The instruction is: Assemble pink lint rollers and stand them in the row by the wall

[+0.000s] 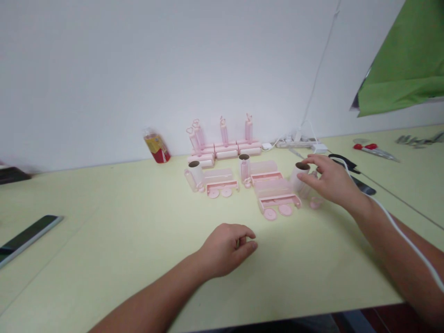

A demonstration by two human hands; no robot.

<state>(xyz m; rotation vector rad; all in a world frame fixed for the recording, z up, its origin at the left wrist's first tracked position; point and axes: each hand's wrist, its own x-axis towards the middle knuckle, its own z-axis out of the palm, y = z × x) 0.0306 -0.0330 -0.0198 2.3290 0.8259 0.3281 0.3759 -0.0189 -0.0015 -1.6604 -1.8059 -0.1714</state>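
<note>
1. White cored roll [294, 179] stood upright right of the desk's [138, 222] middle, nearer its back edge, beside an open pink case [274, 188].
2. Right hand [329, 178] was half spread at the roll's rim; whether it gripped, I couldn't tell.
3. Left hand [227, 249], loosely curled, empty, hovered toward the front edge.
4. Grasping seemed in hand; next, fingers probably needed to close squarely.

Bare left fingers [243, 230], bare right fingers [318, 160]
A slim white cable [398, 231] trails along the bare right forearm [383, 245] toward four o'clock.
</note>
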